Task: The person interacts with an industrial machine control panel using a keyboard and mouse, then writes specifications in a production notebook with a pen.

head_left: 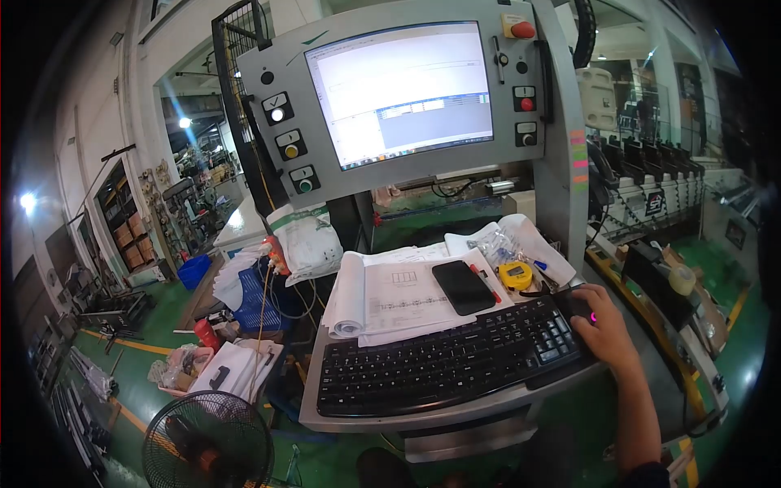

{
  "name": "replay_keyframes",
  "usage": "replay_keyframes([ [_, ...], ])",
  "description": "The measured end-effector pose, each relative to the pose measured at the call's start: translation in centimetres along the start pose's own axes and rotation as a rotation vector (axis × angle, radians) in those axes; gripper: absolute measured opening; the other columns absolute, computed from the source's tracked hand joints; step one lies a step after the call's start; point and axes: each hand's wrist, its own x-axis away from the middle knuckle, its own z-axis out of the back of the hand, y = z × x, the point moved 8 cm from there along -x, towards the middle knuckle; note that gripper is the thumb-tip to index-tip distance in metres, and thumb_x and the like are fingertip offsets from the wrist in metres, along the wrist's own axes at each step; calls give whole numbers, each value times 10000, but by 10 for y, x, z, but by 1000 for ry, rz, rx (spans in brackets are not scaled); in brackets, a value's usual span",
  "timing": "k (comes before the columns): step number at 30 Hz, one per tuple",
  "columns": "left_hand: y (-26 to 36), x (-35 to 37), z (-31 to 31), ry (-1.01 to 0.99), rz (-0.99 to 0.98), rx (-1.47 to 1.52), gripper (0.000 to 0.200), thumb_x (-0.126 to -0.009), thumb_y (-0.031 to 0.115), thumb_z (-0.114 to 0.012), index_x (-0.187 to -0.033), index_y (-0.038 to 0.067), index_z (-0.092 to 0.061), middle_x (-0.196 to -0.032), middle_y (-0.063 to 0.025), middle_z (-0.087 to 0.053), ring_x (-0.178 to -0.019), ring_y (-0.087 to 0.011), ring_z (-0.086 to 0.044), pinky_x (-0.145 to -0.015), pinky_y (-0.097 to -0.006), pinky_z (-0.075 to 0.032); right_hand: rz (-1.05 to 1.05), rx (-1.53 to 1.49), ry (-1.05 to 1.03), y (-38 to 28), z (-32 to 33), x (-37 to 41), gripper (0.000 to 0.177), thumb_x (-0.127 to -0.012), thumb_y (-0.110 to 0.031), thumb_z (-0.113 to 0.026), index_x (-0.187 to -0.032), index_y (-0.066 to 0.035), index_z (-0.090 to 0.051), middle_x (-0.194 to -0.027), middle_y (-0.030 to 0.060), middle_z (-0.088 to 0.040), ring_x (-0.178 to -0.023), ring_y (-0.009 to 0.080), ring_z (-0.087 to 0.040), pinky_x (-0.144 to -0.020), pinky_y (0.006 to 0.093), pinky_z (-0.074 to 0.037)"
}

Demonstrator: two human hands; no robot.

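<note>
My right hand (608,335) curls over the mouse (581,309) by the shelf (358,424)'s right edge; left hand unseen. Papers (403,299) spread, screen (407,89) lit; what remains, I can't tell.

The right hand (606,329) is bare, with rounded fingers (591,294), and runs through a bare wrist into a smooth, bare forearm (637,415). A dark sleeve (647,475), black or deep navy, shows at the bottom of the picture; its full length is hidden. Low in the view, dark clothing covers a rounded knee (384,468), its fabric details lost in shadow.
</note>
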Motion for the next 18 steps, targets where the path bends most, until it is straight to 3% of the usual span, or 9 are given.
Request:
replay_keyframes([
  [18,-2,6,1,38,-12,-38,422,-1127,129,-578,-1548,104,-584,-1501,-119,-632,-1298,-305,-644,-1004,-445,-594,-79,15,109,3,9,2,454,-802,-147,-667,-1244,-48,-685,-1313,163,-672,-1155,420,-695,-993,473,-558],
])
